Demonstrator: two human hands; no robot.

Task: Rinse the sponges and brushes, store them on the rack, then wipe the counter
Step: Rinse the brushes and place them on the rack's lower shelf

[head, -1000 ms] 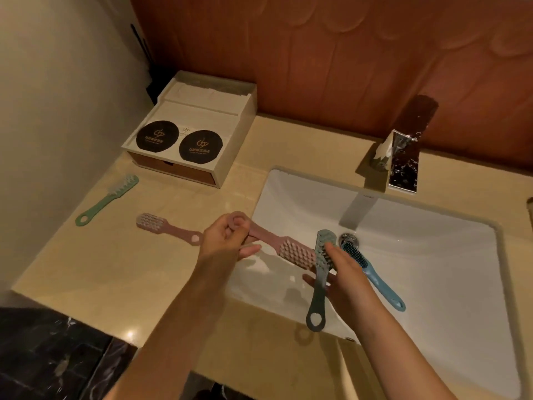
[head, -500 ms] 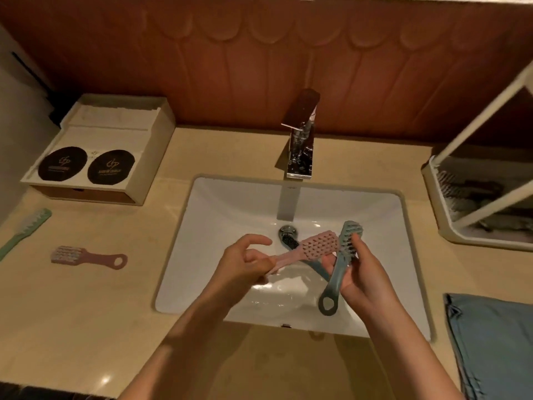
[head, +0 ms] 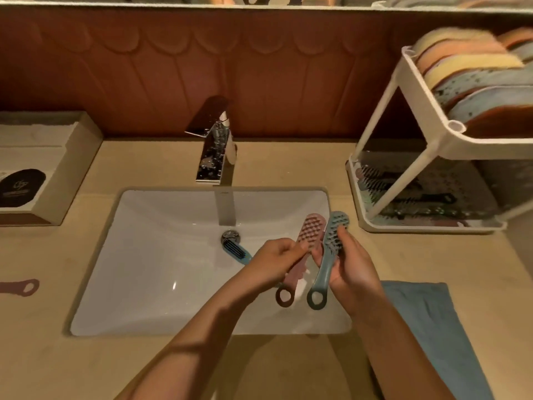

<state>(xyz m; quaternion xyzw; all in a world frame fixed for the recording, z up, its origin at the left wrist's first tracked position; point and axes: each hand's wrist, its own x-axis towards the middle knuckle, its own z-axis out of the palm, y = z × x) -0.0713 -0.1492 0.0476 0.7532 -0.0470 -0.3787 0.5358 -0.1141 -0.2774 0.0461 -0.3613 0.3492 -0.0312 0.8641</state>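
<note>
The left hand (head: 277, 261) grips the handle of the pink plastic scrubbing brush (head: 311, 229). The right hand (head: 352, 264) holds the grey-green plastic brush (head: 328, 249) with its thumb on the bristles. Both brushes are in the air above the right end of the white rectangular sink (head: 144, 255), heads just beside each other.

The likeliest slip is a wet handle sliding out of a hand on the way across. A brush dropped over the sink is harmless, but one dropped past the sink's right rim drips on the beige stone counter (head: 288, 160), which then needs more wiping. The two heads could also tangle bristles if carried pressed together. A blue brush (head: 238, 251) lies in the sink by the drain and is easily forgotten, as is the pink one (head: 20, 287) well left of the sink.

Right of the sink stands the white plastic two-tier rack (head: 418, 227). Its slanted posts narrow the way into the lower tray (dark brushes seem to lie there, blurred). The sponges (head: 467, 70) fill the upper tier. The folded blue cloth (head: 427, 313) lies at the sink's right front, out of the path.
</note>
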